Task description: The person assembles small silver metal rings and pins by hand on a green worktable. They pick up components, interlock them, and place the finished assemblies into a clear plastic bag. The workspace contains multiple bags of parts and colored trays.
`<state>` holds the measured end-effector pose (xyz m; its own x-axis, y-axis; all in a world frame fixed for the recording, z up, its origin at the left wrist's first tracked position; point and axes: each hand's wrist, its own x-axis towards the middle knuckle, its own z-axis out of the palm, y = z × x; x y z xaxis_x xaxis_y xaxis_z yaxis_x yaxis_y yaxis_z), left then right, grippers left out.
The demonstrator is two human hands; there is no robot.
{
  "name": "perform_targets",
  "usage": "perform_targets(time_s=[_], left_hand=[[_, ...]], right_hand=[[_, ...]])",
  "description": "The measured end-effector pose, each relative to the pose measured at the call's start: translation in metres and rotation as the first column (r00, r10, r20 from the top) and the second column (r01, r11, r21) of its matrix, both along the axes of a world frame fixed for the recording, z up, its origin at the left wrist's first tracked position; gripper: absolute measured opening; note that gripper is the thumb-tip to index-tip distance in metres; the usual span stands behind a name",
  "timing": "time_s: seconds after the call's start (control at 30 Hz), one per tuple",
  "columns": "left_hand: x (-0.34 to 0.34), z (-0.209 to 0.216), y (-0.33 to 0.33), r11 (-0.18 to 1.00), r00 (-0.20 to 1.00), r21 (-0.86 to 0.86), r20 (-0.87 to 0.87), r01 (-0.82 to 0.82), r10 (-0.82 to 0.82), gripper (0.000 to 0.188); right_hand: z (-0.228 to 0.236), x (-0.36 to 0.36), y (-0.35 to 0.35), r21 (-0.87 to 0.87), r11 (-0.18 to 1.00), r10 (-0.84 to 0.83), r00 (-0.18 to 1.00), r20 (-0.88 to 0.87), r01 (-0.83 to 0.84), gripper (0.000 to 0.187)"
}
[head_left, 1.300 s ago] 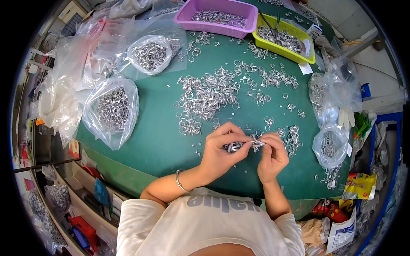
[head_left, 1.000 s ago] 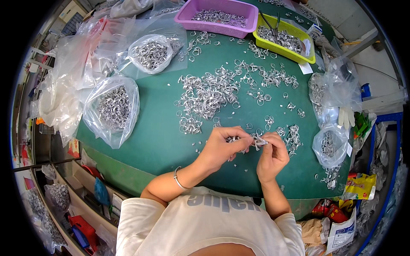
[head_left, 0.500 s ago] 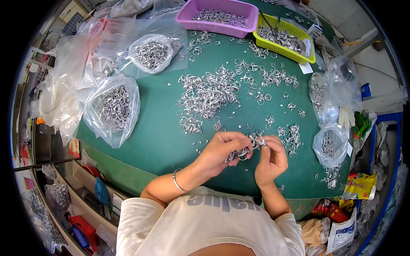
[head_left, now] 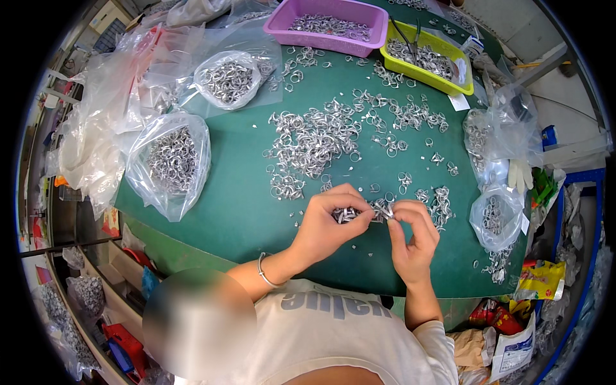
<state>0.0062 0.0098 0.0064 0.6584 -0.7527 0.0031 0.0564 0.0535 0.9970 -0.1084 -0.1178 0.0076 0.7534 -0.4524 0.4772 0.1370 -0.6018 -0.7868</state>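
Observation:
My left hand (head_left: 326, 221) is curled around a cluster of silver metal rings (head_left: 346, 215), some showing in the gap between thumb and fingers. Thumb and fingertips of my right hand (head_left: 416, 240) pinch a silver ring (head_left: 384, 210) that meets my left fingertips. Exactly how many rings sit between the two hands cannot be made out. Just beyond them a large pile of similar rings (head_left: 314, 141) spreads over the green tabletop (head_left: 237, 154). Smaller groups of rings (head_left: 441, 208) lie beside my right hand.
Clear plastic bags of rings stand at the left (head_left: 202, 138) and right (head_left: 476, 224). At the far edge are a purple basket (head_left: 326, 35) and a yellow-green basket (head_left: 427, 72) holding rings and pliers (head_left: 416, 42). A cotton glove (head_left: 520, 174) hangs near the right edge.
My left hand has turned and closed more around the rings, its back now more upward. My right hand has shifted slightly, still pinching at the left fingertips.

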Motion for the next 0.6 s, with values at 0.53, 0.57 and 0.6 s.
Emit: perform_targets(time_s=[0.53,0.57,0.6], left_hand=[[0.019,-0.046,-0.003,0.986,0.955,0.148,-0.296,0.074,-0.027,0.032],[0.019,-0.045,-0.001,0.983,0.754,0.018,-0.645,0.181,-0.127,0.036],[0.017,-0.047,0.002,0.983,0.604,-0.072,-0.781,0.171,-0.162,0.037]], right_hand=[[-0.047,0.001,0.002,0.691,0.716,-0.036,0.994,-0.101,0.096,0.006],[-0.045,0.001,0.005,0.56,0.823,-0.052,0.994,-0.093,0.095,0.006],[-0.042,0.002,0.009,0.418,0.905,-0.055,0.995,-0.081,0.084,0.007]])
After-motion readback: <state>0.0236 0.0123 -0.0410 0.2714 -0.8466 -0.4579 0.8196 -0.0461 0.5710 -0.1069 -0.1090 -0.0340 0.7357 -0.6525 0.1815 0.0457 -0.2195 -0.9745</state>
